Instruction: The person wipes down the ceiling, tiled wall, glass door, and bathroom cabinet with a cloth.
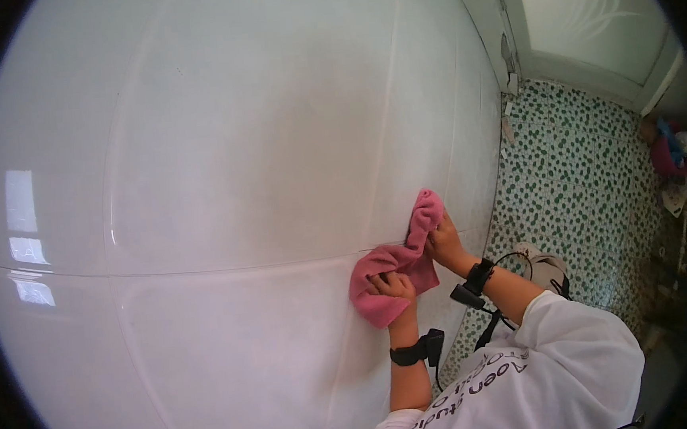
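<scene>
A pink cloth (402, 260) lies bunched against the white tiled wall (236, 166), right of the middle of the head view. My left hand (396, 288) presses on its lower left part, fingers curled into the fabric. Higher and to the right, my right hand (444, 243) grips the cloth's other end, which rises in a narrow fold above the knuckles. Part of the right hand's fingers is hidden behind the fabric. Each wrist wears a black band with a small box and a cable.
Right of the wall runs a floor (564, 175) with green pebble-patterned tiles. A pale door with a frosted panel (584, 14) stands at the upper right. Clutter with a pink container (666, 156) sits at the far right edge. One shoe (550, 268) shows beside my right arm.
</scene>
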`<action>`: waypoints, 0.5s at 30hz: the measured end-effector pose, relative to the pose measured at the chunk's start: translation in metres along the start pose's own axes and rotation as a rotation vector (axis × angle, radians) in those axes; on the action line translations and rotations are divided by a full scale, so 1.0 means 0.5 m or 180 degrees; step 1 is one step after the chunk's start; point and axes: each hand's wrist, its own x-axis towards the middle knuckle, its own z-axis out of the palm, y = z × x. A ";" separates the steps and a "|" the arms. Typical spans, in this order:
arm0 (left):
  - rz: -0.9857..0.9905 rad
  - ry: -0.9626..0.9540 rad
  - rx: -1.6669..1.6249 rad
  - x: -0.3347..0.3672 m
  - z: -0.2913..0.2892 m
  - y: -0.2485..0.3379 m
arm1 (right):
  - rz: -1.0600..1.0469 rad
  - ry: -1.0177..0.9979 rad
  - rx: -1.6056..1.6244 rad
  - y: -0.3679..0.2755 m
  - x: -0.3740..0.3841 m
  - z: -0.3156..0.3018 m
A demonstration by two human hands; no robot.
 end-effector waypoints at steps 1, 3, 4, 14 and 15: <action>0.0050 -0.0116 -0.0042 -0.012 0.013 -0.003 | 0.0003 -0.0008 0.0017 0.001 -0.010 0.000; 0.0141 0.0009 -0.0106 -0.021 0.026 -0.003 | -0.0159 -0.0214 -0.0538 0.005 -0.029 -0.006; 0.0105 0.0008 -0.0160 -0.021 0.022 -0.001 | -0.0161 -0.0212 -0.0539 0.000 -0.035 -0.005; -0.0452 0.0399 -0.0421 -0.098 -0.067 -0.131 | -0.0699 -0.0312 0.0275 -0.224 -0.016 0.012; -0.0515 0.0292 -0.0228 -0.125 -0.083 -0.156 | -0.0831 -0.0381 0.0329 -0.251 -0.023 0.012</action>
